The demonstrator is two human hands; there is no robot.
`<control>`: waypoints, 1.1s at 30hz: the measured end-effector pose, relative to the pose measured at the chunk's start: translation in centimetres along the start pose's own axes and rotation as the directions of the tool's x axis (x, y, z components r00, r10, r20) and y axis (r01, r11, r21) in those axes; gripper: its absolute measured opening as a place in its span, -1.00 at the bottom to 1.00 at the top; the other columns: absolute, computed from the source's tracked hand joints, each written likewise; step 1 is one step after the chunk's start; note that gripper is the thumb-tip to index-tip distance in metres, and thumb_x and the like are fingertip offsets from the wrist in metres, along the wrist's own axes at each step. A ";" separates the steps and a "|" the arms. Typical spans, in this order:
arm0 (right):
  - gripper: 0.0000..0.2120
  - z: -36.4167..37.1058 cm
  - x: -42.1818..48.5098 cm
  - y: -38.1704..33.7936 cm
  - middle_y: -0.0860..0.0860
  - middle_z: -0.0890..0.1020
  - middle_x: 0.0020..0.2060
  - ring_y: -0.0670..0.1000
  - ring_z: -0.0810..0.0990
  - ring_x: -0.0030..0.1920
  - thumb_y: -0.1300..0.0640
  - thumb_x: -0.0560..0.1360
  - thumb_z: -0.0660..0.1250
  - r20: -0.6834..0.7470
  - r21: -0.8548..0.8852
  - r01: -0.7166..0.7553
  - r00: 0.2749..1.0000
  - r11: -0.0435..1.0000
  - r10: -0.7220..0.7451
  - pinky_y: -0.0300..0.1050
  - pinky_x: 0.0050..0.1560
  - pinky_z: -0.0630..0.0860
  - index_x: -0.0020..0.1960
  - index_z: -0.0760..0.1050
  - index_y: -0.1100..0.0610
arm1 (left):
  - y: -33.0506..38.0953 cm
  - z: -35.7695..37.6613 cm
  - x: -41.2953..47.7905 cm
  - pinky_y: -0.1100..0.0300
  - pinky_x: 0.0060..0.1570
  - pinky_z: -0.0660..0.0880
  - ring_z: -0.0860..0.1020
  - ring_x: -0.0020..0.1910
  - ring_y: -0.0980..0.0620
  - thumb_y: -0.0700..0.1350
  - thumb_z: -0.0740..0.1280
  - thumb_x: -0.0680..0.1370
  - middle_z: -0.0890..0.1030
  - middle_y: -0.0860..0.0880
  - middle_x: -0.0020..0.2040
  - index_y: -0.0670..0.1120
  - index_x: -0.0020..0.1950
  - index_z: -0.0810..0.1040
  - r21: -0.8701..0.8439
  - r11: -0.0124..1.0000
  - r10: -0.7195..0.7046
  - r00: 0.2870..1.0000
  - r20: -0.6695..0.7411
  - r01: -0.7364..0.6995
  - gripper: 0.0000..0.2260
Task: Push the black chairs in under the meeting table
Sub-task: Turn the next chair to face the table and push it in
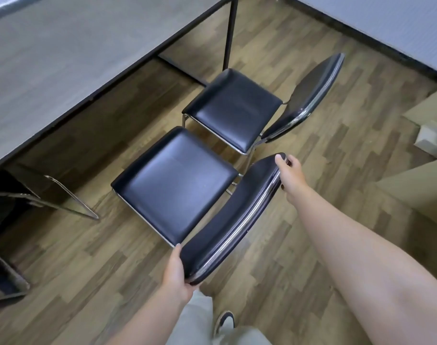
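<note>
Two black padded chairs with chrome frames stand side by side on the wood floor, both out from the grey meeting table (pixel 63 53). On the near chair (pixel 174 180), my left hand (pixel 176 271) grips the lower end of the backrest and my right hand (pixel 291 174) grips the upper end. The far chair (pixel 235 105) stands untouched near the table's black leg (pixel 231 31). A third chair (pixel 11 205) at the left edge sits mostly under the table.
Cardboard boxes (pixel 416 195) stand at the right. A pale wall with dark skirting (pixel 362 28) runs along the back right. My leg and shoe (pixel 225 319) are at the bottom, just behind the near chair.
</note>
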State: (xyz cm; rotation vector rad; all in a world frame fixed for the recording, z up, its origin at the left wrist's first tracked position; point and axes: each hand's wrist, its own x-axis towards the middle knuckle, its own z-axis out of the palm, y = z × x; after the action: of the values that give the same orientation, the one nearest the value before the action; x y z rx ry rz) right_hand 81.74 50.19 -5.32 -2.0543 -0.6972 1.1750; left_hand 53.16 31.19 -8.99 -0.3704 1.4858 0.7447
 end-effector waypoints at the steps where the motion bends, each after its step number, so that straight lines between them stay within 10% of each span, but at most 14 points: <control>1: -0.14 0.2 0.2 -0.5 -0.06 0.40 0.51 0.08 0.46 0.43 -0.42 0.38 0.31 0.003 0.005 -0.011 1.000 1.000 0.011 0.20 0.46 0.43 0.59 0.28 -0.09 | 0.0 0.2 0.2 -0.12 0.02 0.64 0.66 0.16 -0.27 0.16 0.40 0.59 0.64 -0.18 0.32 -0.06 0.42 0.56 -0.002 1.000 -0.001 1.000 -0.005 0.001 -0.53; 8: -0.33 0.7 2.3 -1.0 -0.04 0.36 0.53 0.13 0.44 0.45 -0.23 0.59 0.34 0.041 0.045 -0.066 0.997 0.997 0.064 0.25 0.46 0.43 0.61 0.22 -0.07 | -0.2 0.1 0.6 -0.04 -0.05 0.62 0.65 0.25 -0.20 0.13 0.34 0.64 0.66 -0.13 0.33 -0.03 0.41 0.58 -0.074 0.997 0.032 0.997 -0.069 -0.037 -0.61; 15: -0.62 0.4 5.4 -0.3 0.02 0.58 0.14 0.10 0.58 0.14 -0.20 0.59 0.35 0.075 0.200 -0.116 0.992 0.973 0.103 0.11 0.29 0.55 0.21 0.43 0.05 | -1.9 2.8 -1.1 0.01 -0.16 0.54 0.65 -0.07 -0.10 0.08 0.31 0.68 0.66 -0.09 0.02 -0.07 0.17 0.55 -0.329 0.929 0.096 0.970 -0.225 -0.168 -0.76; 19: -0.53 0.3 6.8 -0.8 0.11 0.65 0.15 0.23 0.67 0.14 -0.25 0.52 0.37 0.130 0.243 -0.158 0.983 0.957 0.129 0.21 0.23 0.62 0.19 0.47 0.11 | -2.7 4.6 -1.5 -0.14 -0.03 0.57 0.64 -0.02 -0.11 0.15 0.34 0.64 0.62 -0.07 0.07 -0.04 0.32 0.45 -0.486 0.836 0.103 0.943 -0.317 -0.255 -0.64; 23: -0.57 0.9 6.6 -0.6 0.03 0.66 -0.01 0.21 0.68 0.10 -0.27 0.55 0.35 0.110 0.230 -0.176 0.982 0.957 0.155 0.15 0.18 0.65 0.09 0.51 0.10 | -3.1 4.7 -0.2 -0.02 -0.32 0.60 0.71 0.01 -0.15 0.21 0.47 0.46 0.67 -0.06 0.20 -0.01 0.40 0.50 -0.577 0.733 0.084 0.890 -0.448 -0.359 -0.42; 28: -0.53 2.4 6.3 -1.4 -0.04 0.65 -0.12 0.12 0.66 -0.03 -0.30 0.52 0.38 0.085 0.191 -0.162 0.985 0.968 0.148 0.03 0.05 0.65 0.08 0.59 0.12 | -2.8 2.0 5.2 -0.22 0.04 0.67 0.72 0.01 -0.19 0.26 0.52 0.22 0.70 -0.05 0.21 0.01 0.31 0.54 -0.597 0.657 0.057 0.820 -0.570 -0.460 -0.29; 33: -0.55 5.6 5.6 -3.2 -0.05 0.65 -0.14 0.17 0.67 0.06 -0.31 0.52 0.35 0.105 0.158 -0.135 0.987 0.978 0.119 0.13 0.21 0.63 -0.02 0.59 0.11 | 1.4 3.7 0.6 -0.24 0.14 0.65 0.68 0.07 -0.22 0.21 0.55 0.40 0.64 -0.05 0.25 -0.04 0.41 0.48 -0.611 0.593 0.055 0.783 -0.620 -0.525 -0.34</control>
State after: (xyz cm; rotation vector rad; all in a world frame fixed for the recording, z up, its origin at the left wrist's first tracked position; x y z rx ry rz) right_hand 78.96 57.79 -7.97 -1.9383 -0.5003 1.3639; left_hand 55.01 34.72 -8.97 -1.0736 1.7220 1.6874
